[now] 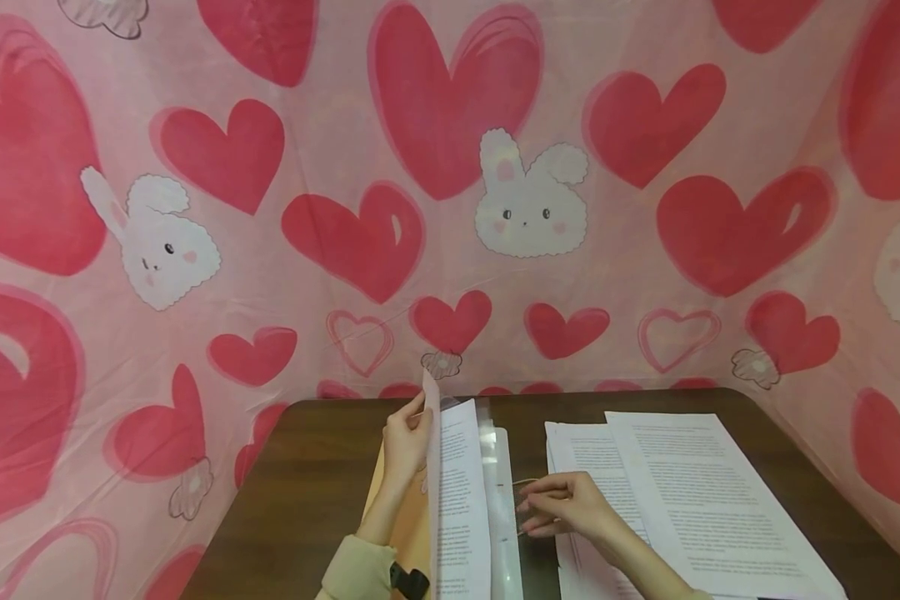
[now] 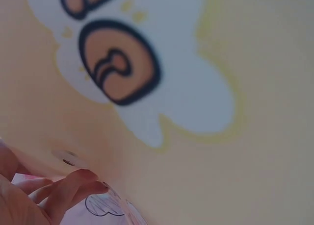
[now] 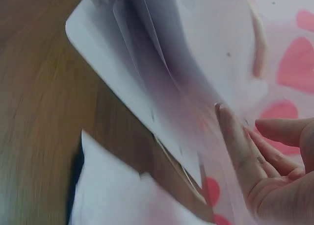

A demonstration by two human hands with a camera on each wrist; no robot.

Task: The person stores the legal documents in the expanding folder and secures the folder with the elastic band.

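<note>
A folder with printed sheets (image 1: 461,500) stands partly opened at the middle of the table. My left hand (image 1: 407,437) grips the upper edge of its raised cover (image 2: 235,176), which is cream with a cartoon print. Which leaves lie between those fingers besides the cover is hidden. To the right, my right hand (image 1: 566,504) is beside the folder's white back leaf (image 1: 504,500), fingers partly extended, with thin fastener prongs (image 3: 179,166) standing near it. In the right wrist view the right hand's fingers (image 3: 240,146) are spread apart, with nothing gripped between them.
Two overlapping piles of printed paper, one nearer (image 1: 592,467) and one farther right (image 1: 712,492), lie on the dark wooden table (image 1: 270,500). A pink curtain (image 1: 450,250) with hearts and rabbits hangs round the table's back and sides.
</note>
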